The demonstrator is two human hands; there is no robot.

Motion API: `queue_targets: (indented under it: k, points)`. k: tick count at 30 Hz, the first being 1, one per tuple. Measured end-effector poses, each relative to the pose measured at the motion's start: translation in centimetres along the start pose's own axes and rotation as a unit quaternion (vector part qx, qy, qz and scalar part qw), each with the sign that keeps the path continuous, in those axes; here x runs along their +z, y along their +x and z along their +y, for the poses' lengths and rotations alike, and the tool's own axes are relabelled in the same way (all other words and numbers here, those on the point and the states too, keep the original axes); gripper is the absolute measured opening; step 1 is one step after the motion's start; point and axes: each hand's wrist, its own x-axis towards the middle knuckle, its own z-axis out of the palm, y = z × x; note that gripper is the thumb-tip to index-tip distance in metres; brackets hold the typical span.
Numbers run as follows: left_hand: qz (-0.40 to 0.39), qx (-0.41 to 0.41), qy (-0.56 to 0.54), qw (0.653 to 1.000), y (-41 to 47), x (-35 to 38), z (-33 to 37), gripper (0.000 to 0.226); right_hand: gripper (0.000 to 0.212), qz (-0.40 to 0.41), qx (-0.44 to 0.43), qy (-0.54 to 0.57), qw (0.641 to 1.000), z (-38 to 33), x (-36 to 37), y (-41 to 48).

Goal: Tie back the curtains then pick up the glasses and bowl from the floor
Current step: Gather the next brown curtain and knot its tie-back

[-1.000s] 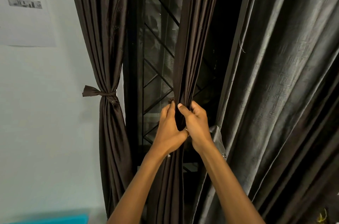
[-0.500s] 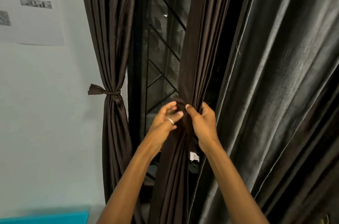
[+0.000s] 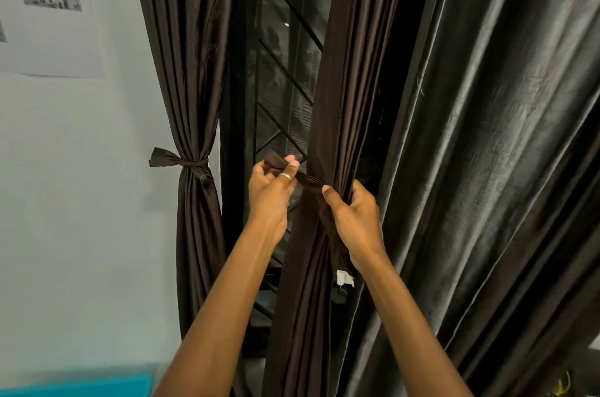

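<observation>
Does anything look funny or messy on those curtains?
A little. A loose thread dangles off the edge of the grey curtain. A frayed white patch hangs at the end of the brown tie strip, just below the right hand. Nothing looks torn.

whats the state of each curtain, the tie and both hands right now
wall-side curtain: gathered, tied back with a knotted band.
middle curtain: gathered, not yet tied.
tie strip: stretched between the hands, unknotted.
grey curtain: hanging loose.
left hand: pinches the tie strip's end.
right hand: grips the tie strip against the middle curtain.
</observation>
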Motion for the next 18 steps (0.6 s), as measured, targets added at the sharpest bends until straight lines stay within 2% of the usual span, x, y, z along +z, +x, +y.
queue_targets:
  k: [4, 6, 8, 10, 12, 15, 16, 18]
  points:
    - [0.078, 0.015, 0.134, 0.988, 0.3, 0.1, -0.4, 0.040, 0.013, 0.005, -0.010, -0.010, 1.000, 0.1, 0.1, -0.1]
    - [0.076, 0.007, 0.097, 0.992, 0.3, 0.1, -0.2, 0.052, 0.009, 0.007, -0.014, -0.015, 1.000, 0.1, 0.2, -0.1]
    - [0.036, -0.016, 0.026, 0.999, -0.2, 0.1, -0.1, 0.071, 0.005, 0.004, -0.014, -0.013, 1.000, 0.1, 0.1, -0.1]
    - [0.006, -0.031, 0.015, 0.999, -1.0, -0.1, -0.8, 0.078, 0.003, 0.001, -0.010, -0.006, 1.000, 0.2, 0.1, 0.0]
    - [0.017, -0.019, 0.071, 0.997, -2.1, -0.4, -1.5, 0.058, 0.003, 0.002, -0.007, -0.002, 1.000, 0.3, 0.3, 0.1]
    - [0.054, 0.039, 0.271, 0.960, -3.3, -1.0, -1.9, 0.020, 0.003, 0.006, -0.004, -0.004, 1.000, 0.5, 0.6, 0.2]
    - [0.039, 0.053, 0.306, 0.950, -3.7, -1.0, -1.7, 0.015, 0.005, 0.006, -0.005, -0.004, 1.000, 0.5, 0.8, 0.2]
    - [-0.018, 0.058, 0.352, 0.934, -4.6, -0.6, -1.1, 0.025, 0.014, 0.010, -0.012, -0.006, 1.000, 0.7, 1.0, 0.2]
